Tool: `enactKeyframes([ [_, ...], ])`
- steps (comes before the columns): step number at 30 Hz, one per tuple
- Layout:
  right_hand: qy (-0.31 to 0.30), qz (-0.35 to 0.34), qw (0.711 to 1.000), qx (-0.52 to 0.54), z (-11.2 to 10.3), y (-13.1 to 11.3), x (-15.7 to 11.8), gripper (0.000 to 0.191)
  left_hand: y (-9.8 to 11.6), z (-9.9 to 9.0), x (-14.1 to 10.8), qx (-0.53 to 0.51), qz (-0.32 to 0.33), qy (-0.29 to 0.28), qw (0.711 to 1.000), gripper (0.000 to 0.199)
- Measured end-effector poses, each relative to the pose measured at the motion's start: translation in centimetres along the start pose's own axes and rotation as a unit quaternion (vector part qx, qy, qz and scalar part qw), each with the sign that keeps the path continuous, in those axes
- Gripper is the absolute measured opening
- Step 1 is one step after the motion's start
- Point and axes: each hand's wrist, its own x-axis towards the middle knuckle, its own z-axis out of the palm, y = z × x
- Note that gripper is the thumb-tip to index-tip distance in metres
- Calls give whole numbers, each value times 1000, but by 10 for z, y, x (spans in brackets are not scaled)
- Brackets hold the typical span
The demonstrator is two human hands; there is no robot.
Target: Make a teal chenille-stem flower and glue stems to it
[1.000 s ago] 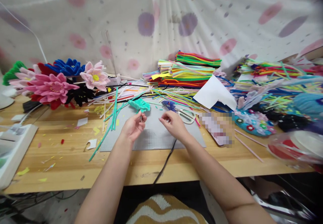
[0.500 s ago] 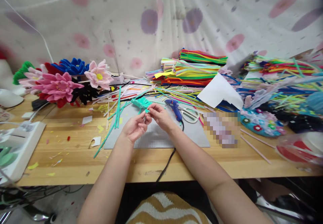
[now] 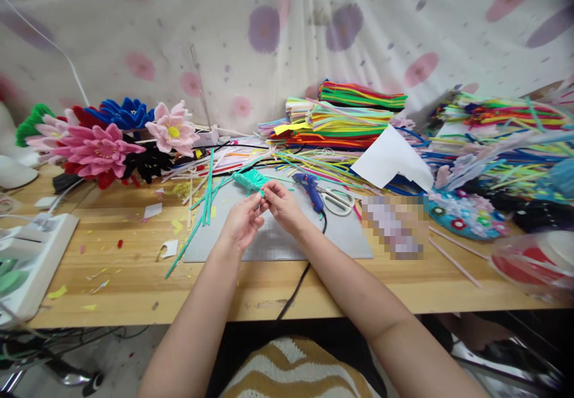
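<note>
My left hand [image 3: 243, 221] and my right hand [image 3: 281, 205] meet over the grey mat [image 3: 287, 245], fingertips nearly touching. Between them they pinch a small teal piece [image 3: 262, 193], mostly hidden by the fingers. Just behind the fingertips a bundle of teal pipe cleaners [image 3: 249, 179] lies on the mat. Loose teal pipe cleaners [image 3: 208, 198] lie left of my left hand. To the right of my right hand are a blue glue gun [image 3: 309, 190] and white-handled scissors [image 3: 337, 201].
Fuzzy flowers [image 3: 101, 150] stand at the back left, a white power strip [image 3: 42, 266] at the left. Pipe cleaner stacks [image 3: 345, 117], white paper [image 3: 388, 159] and a blue flowered piece [image 3: 466, 216] lie behind and right. A black cord [image 3: 296, 290] crosses the table's front edge.
The view has shifted slightly. My left hand's fingers have closed in a little more around the small teal piece, and my hands remain together in the same place.
</note>
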Motion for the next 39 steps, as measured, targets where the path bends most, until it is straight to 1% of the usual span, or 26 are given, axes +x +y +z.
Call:
enactKeyframes([
  [6,-16,5,1000,25,-2,1,0,29,-8,1,0,75,99,49,991,21],
  [9,-13,8,1000,24,-2,2,-1,30,-10,1,0,112,143,63,981,25],
  [14,2,4,1000,8,0,2,0,32,-13,0,0,146,192,70,968,22],
  [21,13,-2,1000,2,7,0,0,35,-16,-2,2,147,262,85,950,16],
  [26,2,-15,1000,5,9,1,2,35,-16,-5,5,172,295,86,936,12],
  [30,-13,-22,1000,-4,7,4,3,32,-16,-8,7,192,295,84,932,13],
  [32,-11,-23,1000,-8,6,3,3,30,-14,-8,7,190,275,81,939,15],
  [37,20,7,1000,6,5,-6,-1,32,-6,-9,7,164,180,61,968,22],
  [39,36,19,999,-7,2,-11,-2,34,-4,-11,7,140,133,54,980,22],
])
